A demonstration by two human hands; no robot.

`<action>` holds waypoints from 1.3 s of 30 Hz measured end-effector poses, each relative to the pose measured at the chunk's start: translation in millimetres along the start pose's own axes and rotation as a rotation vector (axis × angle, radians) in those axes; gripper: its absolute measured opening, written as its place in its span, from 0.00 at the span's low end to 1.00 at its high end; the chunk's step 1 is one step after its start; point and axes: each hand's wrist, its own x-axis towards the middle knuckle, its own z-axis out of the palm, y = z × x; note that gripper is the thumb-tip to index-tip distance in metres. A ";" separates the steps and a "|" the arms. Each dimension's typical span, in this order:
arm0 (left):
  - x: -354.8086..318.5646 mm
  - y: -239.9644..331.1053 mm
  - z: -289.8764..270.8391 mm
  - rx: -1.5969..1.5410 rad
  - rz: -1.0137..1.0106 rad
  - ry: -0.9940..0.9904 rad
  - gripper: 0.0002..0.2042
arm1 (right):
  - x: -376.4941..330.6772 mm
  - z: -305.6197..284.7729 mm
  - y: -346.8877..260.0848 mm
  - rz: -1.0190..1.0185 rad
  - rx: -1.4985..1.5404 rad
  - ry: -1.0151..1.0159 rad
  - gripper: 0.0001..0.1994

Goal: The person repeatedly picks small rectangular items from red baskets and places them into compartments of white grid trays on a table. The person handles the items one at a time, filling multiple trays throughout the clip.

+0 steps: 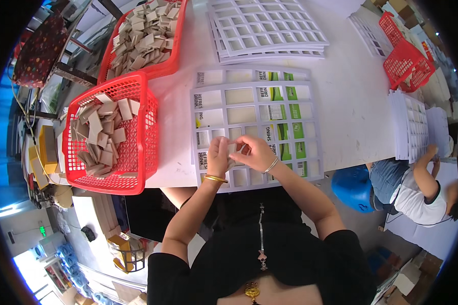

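On the left of the counter (351,122), a near red basket (148,142) holds loose grayish tiles (104,134); just beyond it stands a fuller far red basket (174,56). Next, the left hand (219,157), fingers nearly closed, hovers just beside the right hand (257,155), half curled, over the near part of a white grid sheet (311,127); I cannot tell whether either grips a piece. Farther off lies a grid stack (269,28). At right, a co-worker (417,198) reaches toward other grids (416,122).

The white table (356,112) carries a near red basket (143,122) and a far red basket (174,60) at left, a stack of grid boards (257,122) at the front edge, another stack (268,28) behind, and more boards (401,127) at right.
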 end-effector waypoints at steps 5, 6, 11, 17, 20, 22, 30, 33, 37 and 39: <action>5.2 4.1 8.9 -0.054 0.008 0.153 0.15 | -4.5 0.4 -0.8 -0.316 -0.128 0.227 0.16; 8.6 -1.5 9.2 -0.098 0.026 0.190 0.15 | -4.6 0.7 -2.0 -0.381 -0.141 0.282 0.15; 16.3 -10.0 -1.3 0.163 0.131 0.137 0.11 | -8.7 -15.3 -6.5 -0.238 0.085 0.373 0.12; 11.9 24.2 -16.2 1.424 0.386 -0.283 0.08 | -24.9 -51.0 15.6 -0.054 -0.202 0.152 0.09; 16.7 18.2 -15.9 1.504 0.342 -0.321 0.09 | -24.8 -45.8 31.1 -0.091 -0.273 0.064 0.07; 19.5 20.6 -14.6 1.509 0.318 -0.321 0.09 | -21.3 -40.7 38.5 -0.169 -0.331 0.063 0.07; 14.3 22.4 -21.3 1.379 0.390 -0.269 0.11 | -15.9 -25.4 36.2 -0.260 -0.611 0.103 0.05; 8.1 24.3 -34.3 1.155 0.464 -0.106 0.12 | -18.7 -21.3 40.5 -0.296 -0.734 0.151 0.03; 4.8 44.5 -63.0 1.118 0.402 0.112 0.14 | -27.2 -14.6 40.9 -0.293 -0.916 0.228 0.03; 5.6 42.0 -82.6 1.140 0.452 0.186 0.14 | -31.6 -21.1 34.5 -0.281 -0.889 0.181 0.05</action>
